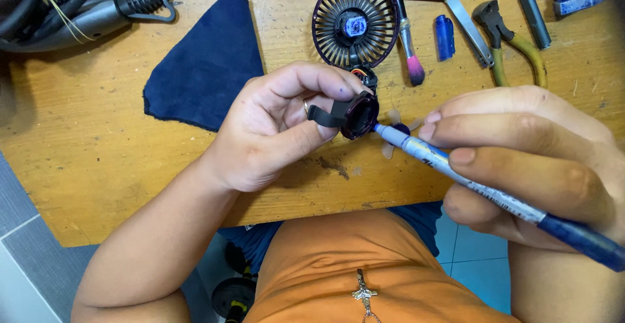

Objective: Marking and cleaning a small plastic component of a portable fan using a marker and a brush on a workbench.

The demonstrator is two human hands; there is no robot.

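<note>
The left hand [273, 124] pinches a small black round part [357, 116] between thumb and fingers; the right hand [521, 157] grips a blue marker [469, 180], its tip touching the part.

Worn wooden table [97, 167], grey tiled floor [19, 245] at left, even light

table [97, 134]: worn matt wood | cloth [205, 69]: soft navy fabric | fan grille [355, 20]: glossy plastic | marker [469, 183]: smooth plastic
</note>
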